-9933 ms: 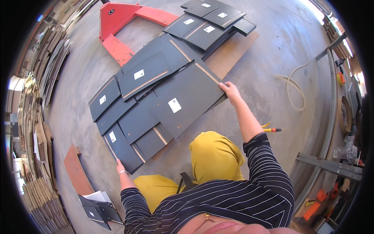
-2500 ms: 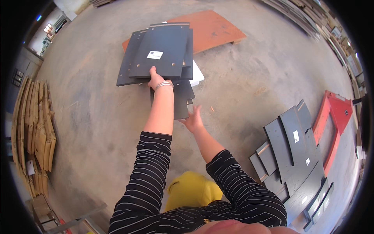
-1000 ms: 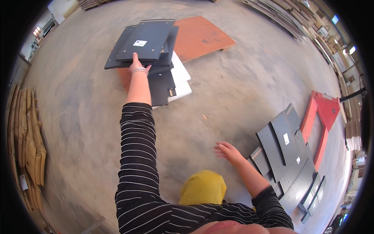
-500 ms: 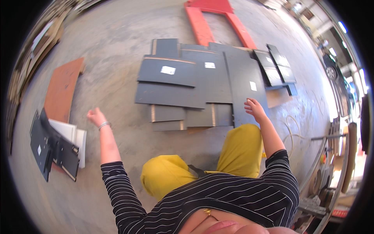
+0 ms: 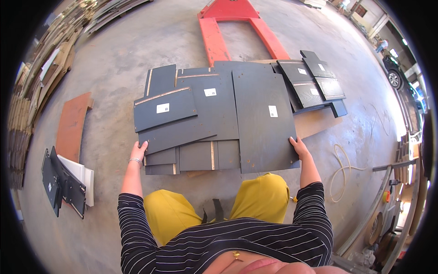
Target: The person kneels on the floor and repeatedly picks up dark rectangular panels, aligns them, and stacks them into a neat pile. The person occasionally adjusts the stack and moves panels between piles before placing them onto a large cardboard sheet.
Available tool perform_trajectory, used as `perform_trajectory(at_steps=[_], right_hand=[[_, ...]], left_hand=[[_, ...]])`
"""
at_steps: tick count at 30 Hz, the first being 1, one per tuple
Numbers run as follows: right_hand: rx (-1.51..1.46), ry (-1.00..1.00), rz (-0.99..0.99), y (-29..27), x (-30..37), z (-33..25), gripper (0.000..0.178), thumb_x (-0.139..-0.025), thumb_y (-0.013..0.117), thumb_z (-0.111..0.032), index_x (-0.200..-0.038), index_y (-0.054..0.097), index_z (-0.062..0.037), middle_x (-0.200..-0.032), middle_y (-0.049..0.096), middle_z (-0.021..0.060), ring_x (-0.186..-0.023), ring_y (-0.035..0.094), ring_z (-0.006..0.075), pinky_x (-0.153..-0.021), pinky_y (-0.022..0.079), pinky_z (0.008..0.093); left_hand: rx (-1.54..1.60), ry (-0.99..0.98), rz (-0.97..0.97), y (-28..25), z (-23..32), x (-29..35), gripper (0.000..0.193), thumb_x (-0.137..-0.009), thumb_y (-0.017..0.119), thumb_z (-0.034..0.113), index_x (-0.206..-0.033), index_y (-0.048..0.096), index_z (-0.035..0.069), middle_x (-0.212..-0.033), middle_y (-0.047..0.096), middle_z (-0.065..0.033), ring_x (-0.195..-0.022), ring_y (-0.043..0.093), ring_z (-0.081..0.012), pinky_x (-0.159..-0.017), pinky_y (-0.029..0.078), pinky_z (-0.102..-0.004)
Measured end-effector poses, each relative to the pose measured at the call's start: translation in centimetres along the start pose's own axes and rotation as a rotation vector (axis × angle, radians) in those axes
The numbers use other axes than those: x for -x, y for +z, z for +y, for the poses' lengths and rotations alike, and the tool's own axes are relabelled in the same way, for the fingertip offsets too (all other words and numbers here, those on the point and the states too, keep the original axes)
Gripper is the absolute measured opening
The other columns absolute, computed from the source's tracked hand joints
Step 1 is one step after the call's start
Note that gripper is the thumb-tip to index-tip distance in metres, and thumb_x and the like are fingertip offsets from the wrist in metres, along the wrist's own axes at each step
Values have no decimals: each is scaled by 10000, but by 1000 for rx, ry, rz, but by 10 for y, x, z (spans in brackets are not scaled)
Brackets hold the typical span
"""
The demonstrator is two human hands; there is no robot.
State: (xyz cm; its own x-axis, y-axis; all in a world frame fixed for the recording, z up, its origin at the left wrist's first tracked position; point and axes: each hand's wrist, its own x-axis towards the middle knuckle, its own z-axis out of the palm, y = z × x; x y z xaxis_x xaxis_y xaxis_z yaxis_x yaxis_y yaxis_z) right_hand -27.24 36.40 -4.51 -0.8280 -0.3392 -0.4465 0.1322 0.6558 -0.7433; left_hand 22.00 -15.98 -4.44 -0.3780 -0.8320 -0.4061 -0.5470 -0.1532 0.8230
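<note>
A spread of overlapping dark grey flat panels lies in front of me, several with white labels. My left hand [image 5: 138, 150] is closed at the left end of a long grey panel [image 5: 175, 136], thumb on top and the other fingers mostly hidden beneath. On the far side of the spread's near edge, my right hand [image 5: 299, 147] grips the right edge of a large grey panel [image 5: 260, 128], its thumb on the upper face. A smaller labelled panel [image 5: 164, 108] rests on top near the left. Smaller black panels [image 5: 315, 80] are stacked at the right.
A red pallet jack [image 5: 228, 11] stands beyond the panels, its forks reaching toward them. Left on the floor are a brown board [image 5: 72, 123] and black pieces [image 5: 68, 187] beside white ones. A pale hose [image 5: 340, 171] curls at the right. Stacked boards [image 5: 27, 105] line the far left.
Both hands were raised off the panels; now they have come down onto the edges, the left moving inward to the right. The view has shifted too.
</note>
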Motion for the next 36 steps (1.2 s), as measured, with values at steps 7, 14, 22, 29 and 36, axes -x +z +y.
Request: perform_trajectory(at_steps=[7, 14, 22, 29, 36], right_hand=[[-164, 12, -245, -8, -25, -36, 525, -876, 561, -359, -1252, 437, -14, -1105, 582, 142, -981, 574, 215, -818, 473, 345], [-342, 109, -318, 0, -10, -33, 470, -893, 547, -330, -1234, 447, -22, -1094, 579, 117, -943, 579, 207, -798, 494, 355], [-351, 114, -209, 9, 49, 21, 485, -886, 549, -327, -1234, 445, -5, -1091, 572, 114, -947, 569, 204, -787, 496, 359], [-484, 302, -189, 7, 70, 26, 478, -876, 565, -337, -1167, 492, 35, -1026, 602, 136, -882, 604, 222, -744, 512, 375], [-361, 197, -176, 10, 49, 6, 461, -869, 578, -315, -1120, 518, 67, -981, 615, 136, -830, 616, 219, -723, 519, 345]], left_hand=[[155, -183, 68, 5, 12, 22, 732, -788, 661, 430, -1284, 365, -21, -1236, 513, -146, -1060, 539, -228, -935, 399, -336], [173, -309, -96, -4, 12, -4, 688, -767, 613, 565, -1141, 535, -8, -1062, 619, -138, -991, 580, -226, -867, 447, -375], [160, -349, -175, -14, -14, 25, 711, -763, 599, 593, -1144, 539, -5, -1089, 610, -147, -990, 579, -224, -880, 440, -369], [183, -333, -53, -5, -17, 41, 674, -777, 627, 533, -1173, 514, -1, -1064, 614, -137, -926, 603, -212, -832, 465, -340], [58, -212, -57, -10, -7, 6, 759, -763, 620, 563, -1188, 490, -53, -1074, 609, -162, -943, 602, -227, -855, 454, -347]])
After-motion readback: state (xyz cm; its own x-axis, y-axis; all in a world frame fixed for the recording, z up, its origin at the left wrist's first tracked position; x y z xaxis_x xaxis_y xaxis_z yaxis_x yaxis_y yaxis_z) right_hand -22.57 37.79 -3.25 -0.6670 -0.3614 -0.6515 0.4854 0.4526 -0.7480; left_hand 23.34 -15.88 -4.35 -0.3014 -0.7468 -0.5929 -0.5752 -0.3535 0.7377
